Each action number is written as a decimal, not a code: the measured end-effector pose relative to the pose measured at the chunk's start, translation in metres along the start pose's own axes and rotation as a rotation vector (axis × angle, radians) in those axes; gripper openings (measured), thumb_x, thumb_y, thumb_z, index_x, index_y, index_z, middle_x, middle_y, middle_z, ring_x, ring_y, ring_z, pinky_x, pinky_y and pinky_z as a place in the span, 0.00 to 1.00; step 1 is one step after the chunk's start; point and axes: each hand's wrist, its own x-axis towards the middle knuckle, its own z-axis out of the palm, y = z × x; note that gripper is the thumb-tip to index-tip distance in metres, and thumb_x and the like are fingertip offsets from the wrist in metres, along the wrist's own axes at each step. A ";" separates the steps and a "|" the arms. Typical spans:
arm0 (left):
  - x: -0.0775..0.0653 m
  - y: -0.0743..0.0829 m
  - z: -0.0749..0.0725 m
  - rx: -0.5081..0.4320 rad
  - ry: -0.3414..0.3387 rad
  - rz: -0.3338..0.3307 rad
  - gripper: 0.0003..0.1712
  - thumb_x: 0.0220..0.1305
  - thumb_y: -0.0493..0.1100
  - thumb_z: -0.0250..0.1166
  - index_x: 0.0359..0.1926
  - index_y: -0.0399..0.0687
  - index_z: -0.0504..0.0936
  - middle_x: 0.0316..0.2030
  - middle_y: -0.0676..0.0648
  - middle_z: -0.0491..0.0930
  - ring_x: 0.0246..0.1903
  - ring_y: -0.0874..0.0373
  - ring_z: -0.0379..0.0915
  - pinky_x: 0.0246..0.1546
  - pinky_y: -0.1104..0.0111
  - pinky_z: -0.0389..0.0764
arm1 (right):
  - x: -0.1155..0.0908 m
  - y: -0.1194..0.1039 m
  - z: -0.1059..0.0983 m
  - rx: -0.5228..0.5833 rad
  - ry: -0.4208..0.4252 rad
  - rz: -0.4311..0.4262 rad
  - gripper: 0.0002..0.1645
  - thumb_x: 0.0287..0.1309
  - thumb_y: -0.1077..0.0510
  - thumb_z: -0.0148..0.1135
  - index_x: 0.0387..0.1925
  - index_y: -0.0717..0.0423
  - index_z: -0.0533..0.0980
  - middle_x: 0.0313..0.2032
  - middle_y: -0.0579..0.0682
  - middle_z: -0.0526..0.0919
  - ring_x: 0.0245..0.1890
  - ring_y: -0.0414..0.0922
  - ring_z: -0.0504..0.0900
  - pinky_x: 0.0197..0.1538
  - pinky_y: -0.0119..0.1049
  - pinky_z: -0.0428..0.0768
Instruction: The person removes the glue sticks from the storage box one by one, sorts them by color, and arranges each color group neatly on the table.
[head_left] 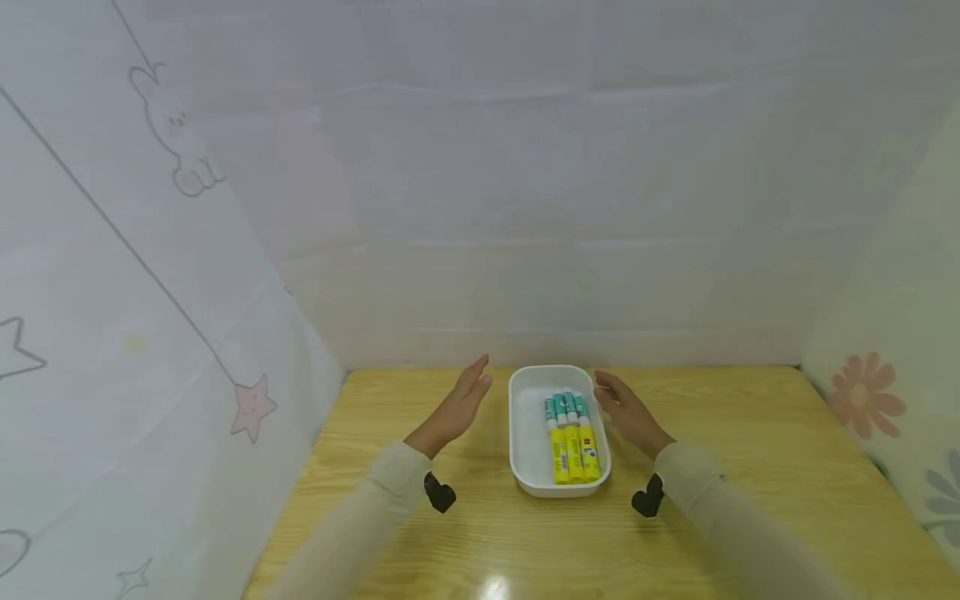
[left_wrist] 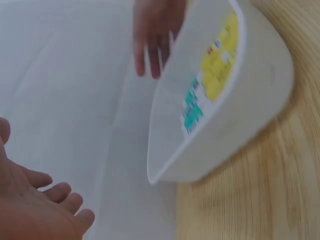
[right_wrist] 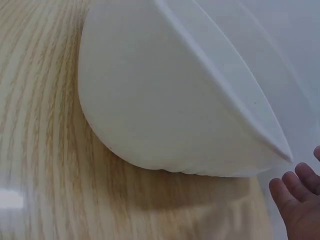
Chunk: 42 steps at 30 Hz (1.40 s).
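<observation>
A white rectangular plastic bin [head_left: 525, 475] stands on the wooden table. Inside it lie several short teal-and-white tubes [head_left: 559, 403] in a row, with a row of yellow tubes [head_left: 573, 457] nearer to me; their kind is too small to tell. To the left of the bin my left hand [head_left: 453, 412] is held in the air, fingers fairly straight, apart from the bin and holding nothing. My right hand [head_left: 628, 414] is beside the bin's right rim with loosely bent fingers and nothing in it. Whether its fingertips touch the rim I cannot tell.
The wooden table [head_left: 420, 533] extends to both sides of the bin. A pale cloth [head_left: 465, 208] hangs behind its far edge, and patterned cloth [head_left: 247, 492] hangs along the left and right. A dark wrist device [head_left: 439, 493] shows at each sleeve.
</observation>
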 end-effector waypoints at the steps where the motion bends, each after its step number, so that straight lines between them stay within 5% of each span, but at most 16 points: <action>1: 0.002 0.002 0.003 -0.040 -0.002 -0.024 0.40 0.73 0.69 0.35 0.78 0.60 0.39 0.76 0.51 0.39 0.74 0.49 0.34 0.69 0.41 0.43 | 0.001 0.000 0.002 0.020 0.003 0.016 0.37 0.73 0.39 0.43 0.75 0.51 0.51 0.72 0.56 0.56 0.67 0.58 0.62 0.65 0.58 0.66; 7: 0.019 0.011 0.027 -0.251 -0.039 -0.096 0.36 0.75 0.66 0.34 0.77 0.61 0.43 0.75 0.56 0.45 0.73 0.50 0.43 0.72 0.50 0.47 | 0.005 0.014 0.008 0.078 0.016 0.079 0.38 0.72 0.38 0.45 0.75 0.48 0.52 0.72 0.53 0.57 0.68 0.56 0.62 0.66 0.56 0.65; 12: 0.035 0.011 0.049 -0.457 -0.076 -0.179 0.41 0.76 0.65 0.36 0.77 0.47 0.42 0.75 0.48 0.46 0.74 0.53 0.42 0.72 0.60 0.48 | 0.007 0.029 0.015 0.095 0.014 0.088 0.34 0.75 0.49 0.46 0.76 0.47 0.50 0.72 0.55 0.57 0.68 0.57 0.62 0.66 0.57 0.65; 20: 0.050 -0.001 0.073 -0.809 -0.049 -0.334 0.43 0.77 0.57 0.43 0.74 0.31 0.39 0.74 0.33 0.44 0.73 0.41 0.40 0.73 0.54 0.46 | 0.006 0.033 0.028 0.101 0.041 0.099 0.34 0.74 0.47 0.48 0.75 0.37 0.50 0.70 0.55 0.59 0.68 0.58 0.62 0.66 0.58 0.64; 28: 0.052 -0.009 0.084 -0.874 0.037 -0.507 0.46 0.75 0.56 0.49 0.73 0.26 0.40 0.72 0.30 0.45 0.72 0.37 0.40 0.71 0.51 0.49 | -0.001 0.035 0.042 0.197 0.044 0.077 0.31 0.75 0.49 0.45 0.74 0.35 0.51 0.68 0.54 0.61 0.67 0.56 0.64 0.66 0.57 0.65; 42: 0.054 -0.030 0.093 -0.909 0.099 -0.540 0.51 0.72 0.57 0.53 0.73 0.28 0.35 0.70 0.31 0.45 0.72 0.37 0.38 0.72 0.48 0.38 | -0.001 0.041 0.053 0.218 0.083 0.084 0.31 0.75 0.47 0.45 0.74 0.29 0.52 0.67 0.52 0.63 0.65 0.54 0.66 0.66 0.58 0.65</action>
